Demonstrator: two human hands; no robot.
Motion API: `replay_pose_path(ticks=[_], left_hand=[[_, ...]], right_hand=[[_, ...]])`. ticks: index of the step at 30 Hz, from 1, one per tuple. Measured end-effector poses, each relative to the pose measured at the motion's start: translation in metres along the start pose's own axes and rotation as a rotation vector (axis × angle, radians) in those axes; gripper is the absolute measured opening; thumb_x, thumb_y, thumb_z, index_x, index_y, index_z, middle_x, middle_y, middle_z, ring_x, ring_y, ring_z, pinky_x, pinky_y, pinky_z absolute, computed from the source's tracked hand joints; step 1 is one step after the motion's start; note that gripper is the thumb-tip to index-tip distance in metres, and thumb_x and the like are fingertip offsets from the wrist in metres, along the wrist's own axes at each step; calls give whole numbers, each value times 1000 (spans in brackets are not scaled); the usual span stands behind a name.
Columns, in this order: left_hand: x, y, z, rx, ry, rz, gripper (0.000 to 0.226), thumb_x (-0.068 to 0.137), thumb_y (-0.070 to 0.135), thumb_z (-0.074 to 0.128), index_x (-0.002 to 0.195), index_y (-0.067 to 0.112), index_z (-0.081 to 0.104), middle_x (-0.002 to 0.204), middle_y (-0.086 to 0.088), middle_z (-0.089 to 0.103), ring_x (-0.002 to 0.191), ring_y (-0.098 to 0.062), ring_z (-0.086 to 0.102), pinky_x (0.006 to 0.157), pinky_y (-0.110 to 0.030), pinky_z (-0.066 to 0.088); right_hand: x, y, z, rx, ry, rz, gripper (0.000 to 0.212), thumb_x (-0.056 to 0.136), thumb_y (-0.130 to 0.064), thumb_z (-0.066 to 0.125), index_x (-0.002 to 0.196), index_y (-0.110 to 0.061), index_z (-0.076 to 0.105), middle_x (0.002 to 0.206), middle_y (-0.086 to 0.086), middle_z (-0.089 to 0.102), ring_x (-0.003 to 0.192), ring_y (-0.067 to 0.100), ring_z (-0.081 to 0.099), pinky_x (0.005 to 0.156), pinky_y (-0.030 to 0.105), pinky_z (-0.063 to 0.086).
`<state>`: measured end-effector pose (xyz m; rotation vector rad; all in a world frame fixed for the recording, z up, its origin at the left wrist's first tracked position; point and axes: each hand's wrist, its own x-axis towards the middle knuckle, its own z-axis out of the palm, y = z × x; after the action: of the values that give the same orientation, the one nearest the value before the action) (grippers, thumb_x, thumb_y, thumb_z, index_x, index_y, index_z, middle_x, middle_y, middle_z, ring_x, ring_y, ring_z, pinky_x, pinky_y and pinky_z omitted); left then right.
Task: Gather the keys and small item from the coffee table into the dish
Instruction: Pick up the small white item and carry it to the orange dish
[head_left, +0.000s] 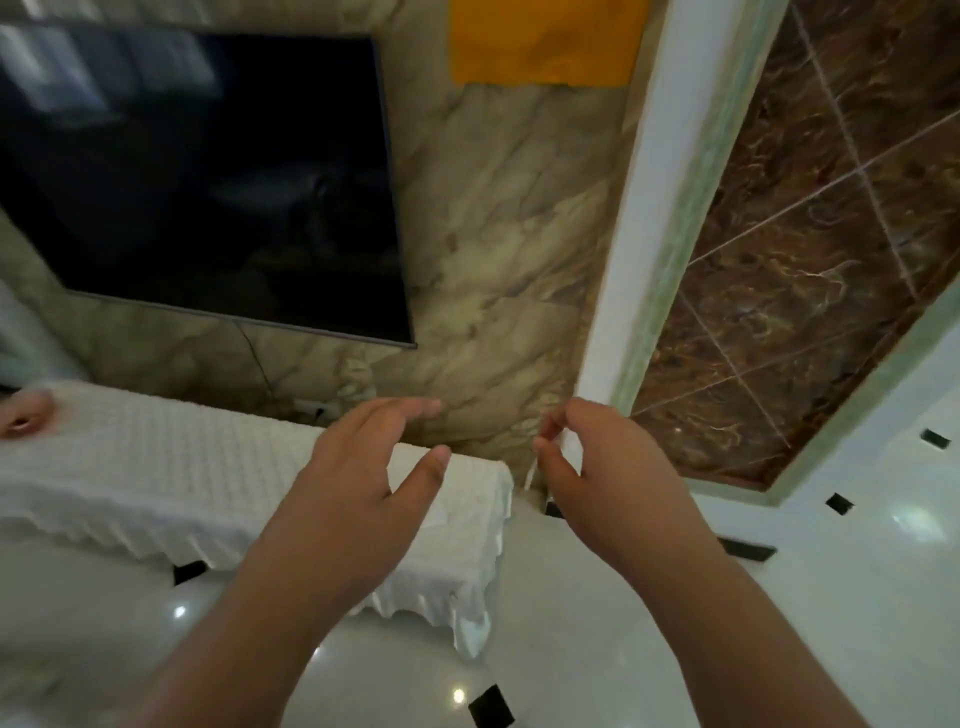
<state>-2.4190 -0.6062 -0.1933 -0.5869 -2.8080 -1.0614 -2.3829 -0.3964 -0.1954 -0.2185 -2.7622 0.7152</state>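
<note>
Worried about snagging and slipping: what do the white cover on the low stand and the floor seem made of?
The white cover looks like soft quilted fabric, matte, with a bumpy texture and a shinier pleated hem. The floor looks like polished white tile, glossy: it reflects light spots and has black diamond inlays.

Long tabletop (130, 499) along the wall, white quilted cloth (182, 452) with frilled hem draped over it, blurred pinkish rounded object (23, 418) at its left end, glossy white floor (571, 649) with black inset tiles (491, 706) beneath
</note>
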Motion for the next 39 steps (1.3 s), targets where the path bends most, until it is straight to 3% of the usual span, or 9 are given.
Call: replay_pose_path(ticks=[2,7,10,15,18,21,31,34,39], left_hand=[[14,-7,-8,41,45,-90,42,87,60,44,129,53,39,128,30,31,118,4,28,92,-22,29],[36,-22,-28,80,224,-266,45,86,61,42,130,49,42,132,30,39,124,-3,38,101,-34,37],[33,-36,-37,99,334,-365,41,86,61,42,127,54,42,117,38,34,116,0,39,96,-31,38],[5,-61,-57,158,504,-561,38,88,56,48,125,52,45,124,32,40,113,7,36,90,-25,36],[-10,-77,-72,180,595,-653,36,88,55,48,124,52,47,125,32,42,110,1,44,90,-25,35],[-19,-99,-84,192,624,-720,38,87,56,47,125,50,47,128,29,44,98,-10,53,87,-27,38],[-26,-202,-155,149,693,-811,38,87,57,47,125,52,46,126,33,40,84,-10,50,83,-23,35],[-22,-233,-184,138,692,-806,39,86,57,46,125,52,46,127,33,41,93,-8,50,81,-19,34],[-8,-275,-223,145,687,-806,40,87,52,49,127,48,48,126,29,42,106,-15,52,89,-27,36]], right_hand=[[33,-8,11,43,-68,-77,5,92,-38,55,88,-36,53,82,-15,52,73,3,49,60,24,37],[110,-40,37,110,-204,-314,5,93,-39,53,88,-37,53,84,-16,54,77,3,50,60,23,36],[140,-66,59,172,-282,-438,3,95,-38,52,92,-37,50,87,-16,54,79,3,50,62,23,38],[161,-117,94,230,-474,-564,10,96,-41,50,104,-36,54,102,-12,63,83,4,57,73,27,52],[163,-152,114,232,-537,-632,14,96,-43,50,108,-37,55,107,-14,63,85,3,57,74,22,50],[163,-185,136,225,-587,-691,13,95,-44,51,106,-37,54,110,-16,62,80,4,60,76,25,53],[177,-302,218,184,-606,-833,6,96,-40,53,100,-35,53,104,-14,63,66,0,54,58,15,40],[185,-337,241,202,-585,-859,3,96,-39,53,97,-35,52,101,-14,63,58,-1,48,54,17,36],[203,-381,273,239,-569,-862,3,95,-38,53,96,-35,54,100,-16,63,69,-1,55,58,18,43]])
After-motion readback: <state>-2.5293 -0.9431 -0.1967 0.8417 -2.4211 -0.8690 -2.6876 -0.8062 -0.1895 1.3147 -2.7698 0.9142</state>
